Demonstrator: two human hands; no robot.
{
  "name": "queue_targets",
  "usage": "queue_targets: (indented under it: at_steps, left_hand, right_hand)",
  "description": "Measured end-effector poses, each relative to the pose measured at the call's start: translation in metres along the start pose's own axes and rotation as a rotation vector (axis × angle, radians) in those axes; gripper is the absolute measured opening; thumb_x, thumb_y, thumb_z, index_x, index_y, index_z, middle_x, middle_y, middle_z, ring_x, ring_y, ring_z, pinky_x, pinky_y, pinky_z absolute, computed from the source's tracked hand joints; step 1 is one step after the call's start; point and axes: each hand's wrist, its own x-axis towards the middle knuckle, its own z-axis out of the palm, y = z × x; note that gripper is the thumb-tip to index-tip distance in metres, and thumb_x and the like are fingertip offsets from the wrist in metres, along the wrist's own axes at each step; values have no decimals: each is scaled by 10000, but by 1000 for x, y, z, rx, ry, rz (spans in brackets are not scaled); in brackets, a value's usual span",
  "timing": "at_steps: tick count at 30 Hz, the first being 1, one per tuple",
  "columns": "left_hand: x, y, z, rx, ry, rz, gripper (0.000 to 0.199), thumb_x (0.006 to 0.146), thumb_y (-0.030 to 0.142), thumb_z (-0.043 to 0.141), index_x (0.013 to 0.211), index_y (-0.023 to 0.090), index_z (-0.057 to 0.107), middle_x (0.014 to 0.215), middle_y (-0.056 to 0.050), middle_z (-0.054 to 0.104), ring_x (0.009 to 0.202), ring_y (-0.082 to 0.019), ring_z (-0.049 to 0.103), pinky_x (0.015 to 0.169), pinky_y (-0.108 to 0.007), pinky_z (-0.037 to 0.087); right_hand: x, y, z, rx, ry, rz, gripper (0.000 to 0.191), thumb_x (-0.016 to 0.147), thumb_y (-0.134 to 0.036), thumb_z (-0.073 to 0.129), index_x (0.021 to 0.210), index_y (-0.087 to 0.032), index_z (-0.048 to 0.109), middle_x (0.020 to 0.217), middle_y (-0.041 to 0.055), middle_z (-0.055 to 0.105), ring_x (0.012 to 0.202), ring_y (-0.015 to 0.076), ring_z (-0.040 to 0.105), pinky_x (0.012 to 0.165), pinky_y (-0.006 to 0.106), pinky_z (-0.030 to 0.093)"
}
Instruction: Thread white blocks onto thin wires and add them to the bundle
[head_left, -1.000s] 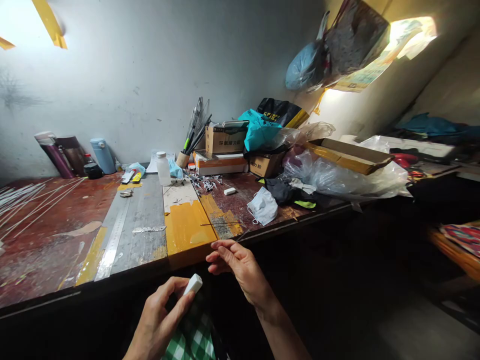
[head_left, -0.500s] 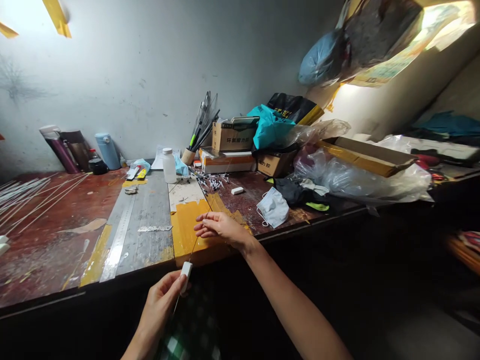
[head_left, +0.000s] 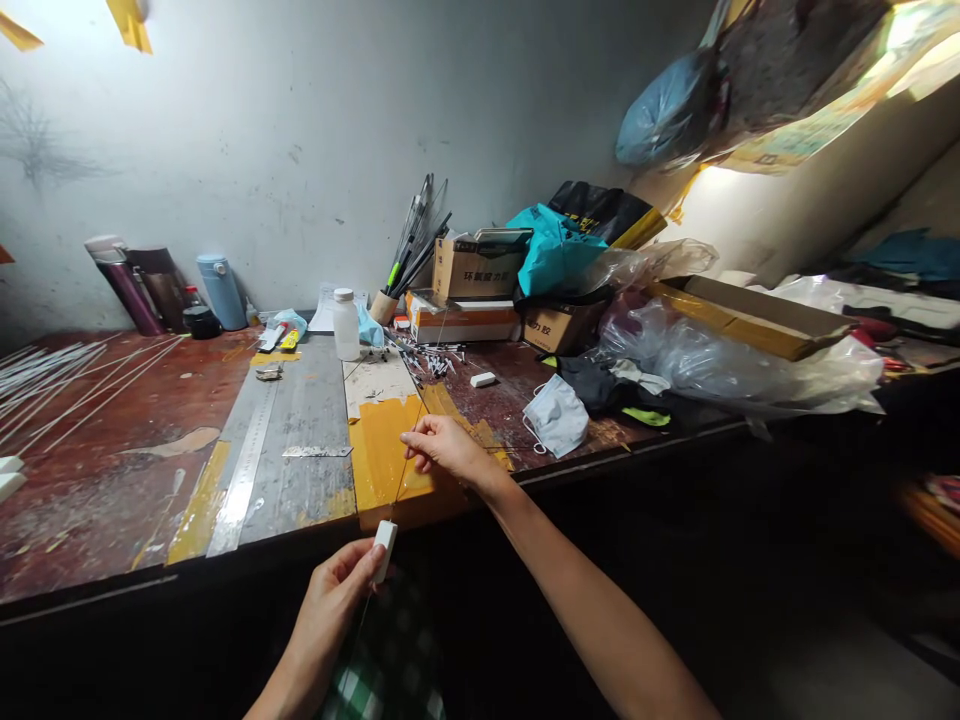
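Between the thumb and fingers of my left hand [head_left: 345, 585] is a small white block [head_left: 385, 550], held just off the table's front edge. A thin dark rod [head_left: 400, 485] rises from the block's top and slants up over the yellow tape [head_left: 379, 440]. My right hand [head_left: 439, 447] is above the tape, thumb and fingers pinched together at the rod. Below the block, a thin length runs down past my left fingers. Another white block [head_left: 483, 380] lies on the table behind my right hand.
A metal ruler [head_left: 244, 480] lies left on the grey board [head_left: 300, 420]. Behind stand a white bottle [head_left: 346, 325] and a holder with rods [head_left: 383, 307]. A face mask [head_left: 556, 415], a cardboard box [head_left: 480, 265] and plastic bags [head_left: 720, 350] are on the right.
My right hand's fingers have closed from a looser spread to a pinch. The whole view has shifted slightly, with things appearing a little farther right.
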Motion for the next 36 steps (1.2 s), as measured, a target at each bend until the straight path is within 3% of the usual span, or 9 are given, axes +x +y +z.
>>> queue_targets:
  at_steps: [7,23,26,30,36]
  left_hand:
    - [-3,6,1,-10,-7,34,345,741,468,696,879,153,726,705,-14,659,682,-164,552,669,-259,400]
    - [-10,21,9,-54,20,70,269,754,431,699,844,178,714,711,11,655,713,-152,556,685,-233,390]
    - [-7,30,9,-62,27,59,280,760,431,692,866,173,709,728,6,656,720,-152,548,692,-235,384]
    - [-1,49,4,2,0,108,285,749,455,692,774,171,693,674,24,608,663,-136,509,646,-227,364]
    - [-3,58,-4,138,-14,194,316,707,474,722,744,165,662,672,16,587,658,-134,489,623,-225,367]
  right_hand:
    - [-6,-4,2,-37,41,14,315,733,-307,743,601,-171,492,498,-27,618,367,69,531,331,141,411]
    - [-20,-1,15,21,-8,38,341,752,-326,730,646,-188,438,475,-45,605,362,75,533,337,140,415]
    - [-20,-6,14,65,-62,30,297,769,-346,712,697,-180,477,553,-24,650,381,78,548,358,157,439]
    - [-22,-26,6,142,-172,-35,266,784,-404,683,844,-157,603,784,37,722,537,92,644,506,185,516]
    - [-27,-38,-2,184,-73,-126,343,711,-462,730,737,-131,644,668,19,694,480,70,593,475,163,468]
